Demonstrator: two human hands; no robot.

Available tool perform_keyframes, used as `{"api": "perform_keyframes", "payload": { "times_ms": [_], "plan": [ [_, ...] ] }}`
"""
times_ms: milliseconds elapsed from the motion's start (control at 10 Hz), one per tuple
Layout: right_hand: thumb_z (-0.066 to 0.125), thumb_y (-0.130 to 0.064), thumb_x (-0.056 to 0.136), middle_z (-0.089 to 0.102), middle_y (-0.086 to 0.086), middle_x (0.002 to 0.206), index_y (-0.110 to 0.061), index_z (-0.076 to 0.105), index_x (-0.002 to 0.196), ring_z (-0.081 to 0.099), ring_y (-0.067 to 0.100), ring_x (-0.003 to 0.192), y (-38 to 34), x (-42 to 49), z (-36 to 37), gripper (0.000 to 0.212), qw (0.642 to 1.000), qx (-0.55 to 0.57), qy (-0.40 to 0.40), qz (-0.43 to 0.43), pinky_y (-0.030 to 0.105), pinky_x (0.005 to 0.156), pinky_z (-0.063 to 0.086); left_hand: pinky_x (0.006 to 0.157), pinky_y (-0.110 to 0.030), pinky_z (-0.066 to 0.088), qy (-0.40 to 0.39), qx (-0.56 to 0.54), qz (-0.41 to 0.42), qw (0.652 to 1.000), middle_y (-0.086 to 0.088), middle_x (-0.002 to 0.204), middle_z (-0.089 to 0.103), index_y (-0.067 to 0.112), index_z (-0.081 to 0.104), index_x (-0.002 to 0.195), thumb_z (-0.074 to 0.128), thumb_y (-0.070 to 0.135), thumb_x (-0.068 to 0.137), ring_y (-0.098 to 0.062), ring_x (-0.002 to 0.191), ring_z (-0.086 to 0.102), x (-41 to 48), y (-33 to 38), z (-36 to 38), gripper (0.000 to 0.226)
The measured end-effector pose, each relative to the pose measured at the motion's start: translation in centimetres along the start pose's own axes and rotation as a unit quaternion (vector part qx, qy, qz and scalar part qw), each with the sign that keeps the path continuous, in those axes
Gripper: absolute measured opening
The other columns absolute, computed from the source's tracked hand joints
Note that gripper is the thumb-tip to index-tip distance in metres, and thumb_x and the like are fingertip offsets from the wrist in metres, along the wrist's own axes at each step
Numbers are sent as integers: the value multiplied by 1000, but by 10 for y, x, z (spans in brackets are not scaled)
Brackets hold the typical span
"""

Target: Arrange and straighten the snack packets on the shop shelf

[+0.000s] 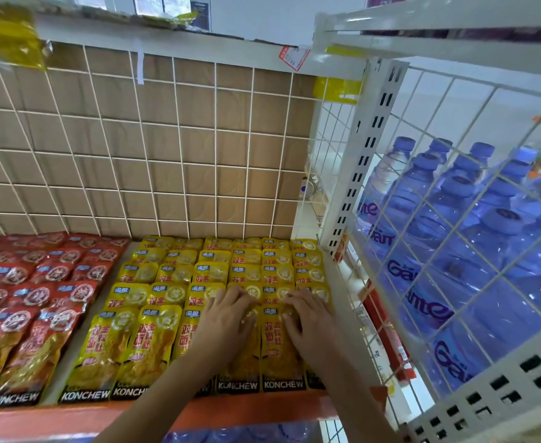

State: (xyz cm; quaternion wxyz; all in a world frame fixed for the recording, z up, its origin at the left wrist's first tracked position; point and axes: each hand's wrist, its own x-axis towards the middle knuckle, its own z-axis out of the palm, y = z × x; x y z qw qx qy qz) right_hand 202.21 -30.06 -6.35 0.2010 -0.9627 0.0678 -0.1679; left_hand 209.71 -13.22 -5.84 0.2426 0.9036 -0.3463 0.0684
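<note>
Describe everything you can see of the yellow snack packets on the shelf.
The yellow snack packets look like glossy plastic pouches with red lettering, a blue label at the top and a black KONCHEW band at the bottom. They lie flat in overlapping rows on the shelf, beside red packets. The left hand and right hand rest on the front rows near the right end.

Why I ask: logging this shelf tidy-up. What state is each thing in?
Yellow foil snack packets: lying flat in overlapping rows, lined up neatly.
Red foil snack packets: lying flat in overlapping rows, slightly uneven.
Left hand: open, fingers pressing on the yellow packets.
Right hand: open, fingers pressing on the yellow packets beside it.
Blue-capped clear plastic water bottles: upright, caps on, packed together.
</note>
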Motion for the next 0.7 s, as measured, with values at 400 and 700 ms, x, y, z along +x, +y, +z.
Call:
{"api": "perform_keyframes", "payload": {
  "times_ms": [400,700],
  "plan": [
    [37,-40,86,64,-3,113,-21,63,107,59,19,111,0,-1,4,39,999,-18,29,-6,31,98,32,109,-30,-17,-128,86,11,988,7,157,-6,24,-3,149,-40,68,55,-5,136,-21,-5,13,6,110],
    [30,-50,83,57,1,125,-21,58,118,53,23,115,-3,-2,-7,53,999,-29,46,-3,33,94,37,113,-30,1,-29,24,-7,999,6,153,23,25,19,147,-13,73,76,-15,141,20,-16,2,-28,92]
  ]
}}
